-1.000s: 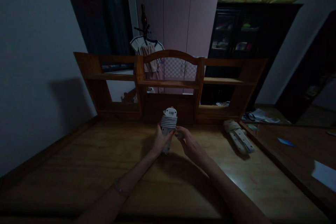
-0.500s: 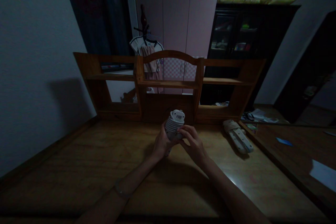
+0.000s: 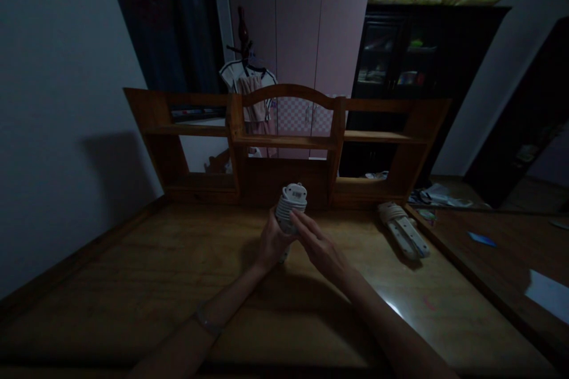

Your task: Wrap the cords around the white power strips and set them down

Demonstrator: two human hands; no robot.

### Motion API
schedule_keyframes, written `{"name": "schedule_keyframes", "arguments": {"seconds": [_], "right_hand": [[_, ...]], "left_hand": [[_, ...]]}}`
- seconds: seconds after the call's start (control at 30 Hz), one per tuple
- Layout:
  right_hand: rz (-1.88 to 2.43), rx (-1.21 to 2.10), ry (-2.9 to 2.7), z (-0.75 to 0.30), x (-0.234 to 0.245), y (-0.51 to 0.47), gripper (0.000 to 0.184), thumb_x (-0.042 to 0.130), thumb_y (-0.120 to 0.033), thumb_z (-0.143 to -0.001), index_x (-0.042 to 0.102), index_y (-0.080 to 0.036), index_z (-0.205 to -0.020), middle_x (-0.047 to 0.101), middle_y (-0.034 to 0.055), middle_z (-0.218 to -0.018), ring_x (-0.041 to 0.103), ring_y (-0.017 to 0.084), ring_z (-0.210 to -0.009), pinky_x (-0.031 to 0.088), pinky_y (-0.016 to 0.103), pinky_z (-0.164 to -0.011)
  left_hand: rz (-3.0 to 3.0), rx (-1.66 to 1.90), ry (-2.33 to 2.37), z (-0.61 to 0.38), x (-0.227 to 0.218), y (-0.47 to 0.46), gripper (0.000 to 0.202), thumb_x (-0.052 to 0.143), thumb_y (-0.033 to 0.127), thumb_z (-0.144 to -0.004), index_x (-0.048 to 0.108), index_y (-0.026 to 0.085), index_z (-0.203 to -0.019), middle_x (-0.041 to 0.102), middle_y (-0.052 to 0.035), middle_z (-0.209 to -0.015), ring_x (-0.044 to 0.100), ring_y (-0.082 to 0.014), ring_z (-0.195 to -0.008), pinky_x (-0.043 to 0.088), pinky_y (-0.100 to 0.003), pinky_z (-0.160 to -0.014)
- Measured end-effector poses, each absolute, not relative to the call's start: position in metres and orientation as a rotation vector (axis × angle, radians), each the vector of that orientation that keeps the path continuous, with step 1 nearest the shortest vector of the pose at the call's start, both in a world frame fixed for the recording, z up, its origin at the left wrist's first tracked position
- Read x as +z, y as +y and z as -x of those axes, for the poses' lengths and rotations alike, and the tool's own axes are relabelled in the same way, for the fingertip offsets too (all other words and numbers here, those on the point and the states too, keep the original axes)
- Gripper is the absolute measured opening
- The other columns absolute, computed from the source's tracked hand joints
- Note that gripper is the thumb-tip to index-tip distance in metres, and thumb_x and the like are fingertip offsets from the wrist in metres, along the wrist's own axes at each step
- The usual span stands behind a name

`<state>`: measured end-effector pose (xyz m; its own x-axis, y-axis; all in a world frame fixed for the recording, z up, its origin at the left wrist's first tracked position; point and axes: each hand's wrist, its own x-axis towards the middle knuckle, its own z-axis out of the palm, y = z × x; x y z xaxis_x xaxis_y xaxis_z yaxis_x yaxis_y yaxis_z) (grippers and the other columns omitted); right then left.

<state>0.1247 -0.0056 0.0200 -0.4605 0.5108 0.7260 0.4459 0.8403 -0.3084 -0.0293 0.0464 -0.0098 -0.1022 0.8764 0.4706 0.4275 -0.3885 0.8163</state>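
Observation:
A pale power strip (image 3: 296,191) is held up at a tilt over the desk, its white cord (image 3: 287,208) wound in several coils around its upper part. My left hand (image 3: 271,240) is closed around the strip below the coils. From the right, my right hand (image 3: 317,243) presses its fingers together against the coils and the strip's side; its thumb is mostly hidden. The lower end of the strip shows beneath my left hand. To the right, a second power strip (image 3: 406,237) lies on the desk with its own cord wrapped around one end.
A wooden desk (image 3: 178,296) spreads under my hands, with a wooden shelf unit (image 3: 284,142) along its back edge. At the left is a wall (image 3: 53,130). Another wooden surface (image 3: 498,260) on the right bears a blue card (image 3: 481,239) and white paper (image 3: 549,293).
The held power strip has shifted slightly left. My right hand has moved left and up along the coils, its fingers straighter and closer together. My left hand keeps its grip.

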Motion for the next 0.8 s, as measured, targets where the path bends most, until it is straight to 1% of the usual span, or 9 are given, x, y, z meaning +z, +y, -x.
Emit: {"name": "schedule_keyframes", "arguments": {"seconds": [0.07,0.13,0.3,0.5,0.67,0.73,0.8], "right_hand": [[0.692,0.129,-2.106,-0.125,0.019,-0.003,0.060,0.034,-0.011,-0.093,0.011,-0.027,-0.146,0.029,0.0078,-0.147,0.033,0.019,-0.133,0.039,0.039,-0.105],[0.671,0.128,-2.084,-0.125,0.016,0.000,0.060,0.032,-0.010,-0.093,0.010,-0.027,-0.146,0.030,0.0082,-0.147,0.034,0.018,-0.132,0.039,0.039,-0.105],[0.674,0.026,-2.119,-0.126,0.011,0.003,0.050,0.036,-0.011,-0.092,0.027,-0.027,-0.139,0.037,0.0088,-0.142,0.042,0.018,-0.127,0.044,0.037,-0.099],[0.721,-0.106,-2.097,-0.125,0.010,-0.001,0.046,0.038,-0.010,-0.091,0.036,-0.023,-0.135,0.042,0.0109,-0.138,0.045,0.019,-0.124,0.047,0.035,-0.097],[0.732,-0.206,-2.053,-0.128,0.013,-0.002,0.030,0.047,-0.013,-0.090,0.054,-0.020,-0.118,0.055,0.0105,-0.124,0.051,0.020,-0.117,0.046,0.037,-0.096],[0.747,-0.217,-2.043,-0.130,0.015,-0.002,0.026,0.050,-0.015,-0.089,0.056,-0.020,-0.113,0.058,0.0105,-0.120,0.054,0.020,-0.112,0.047,0.036,-0.094],[0.778,-0.205,-2.030,-0.132,0.016,-0.001,0.025,0.052,-0.017,-0.088,0.057,-0.020,-0.113,0.058,0.0109,-0.118,0.055,0.020,-0.110,0.049,0.035,-0.092]], "left_hand": [[-1.742,1.490,1.449,0.029,-0.011,0.050,0.079,0.078,0.030,-0.054,0.039,0.018,-0.121,0.063,-0.0104,-0.106,0.064,-0.0233,-0.090,0.049,-0.029,-0.069],[-1.717,1.486,1.456,0.029,-0.012,0.052,0.082,0.079,0.030,-0.052,0.038,0.018,-0.121,0.064,-0.0101,-0.105,0.064,-0.0234,-0.089,0.049,-0.029,-0.068],[-1.750,1.509,1.382,0.029,-0.012,0.051,0.078,0.076,0.032,-0.056,0.038,0.019,-0.123,0.063,-0.0094,-0.107,0.064,-0.0234,-0.091,0.049,-0.030,-0.070],[-1.775,1.475,1.369,0.031,-0.011,0.047,0.076,0.072,0.036,-0.060,0.036,0.019,-0.125,0.062,-0.0106,-0.110,0.063,-0.0254,-0.094,0.049,-0.033,-0.073],[-1.843,1.519,1.272,0.033,-0.015,0.046,0.076,0.069,0.042,-0.064,0.033,0.019,-0.127,0.060,-0.0108,-0.113,0.061,-0.0245,-0.097,0.047,-0.033,-0.078],[-1.860,1.523,1.202,0.034,-0.014,0.045,0.078,0.068,0.044,-0.064,0.033,0.018,-0.128,0.059,-0.0109,-0.114,0.061,-0.0237,-0.096,0.047,-0.032,-0.078],[-1.861,1.517,1.180,0.035,-0.012,0.042,0.077,0.068,0.045,-0.064,0.034,0.018,-0.128,0.060,-0.0110,-0.113,0.061,-0.0234,-0.095,0.047,-0.031,-0.077]]}}
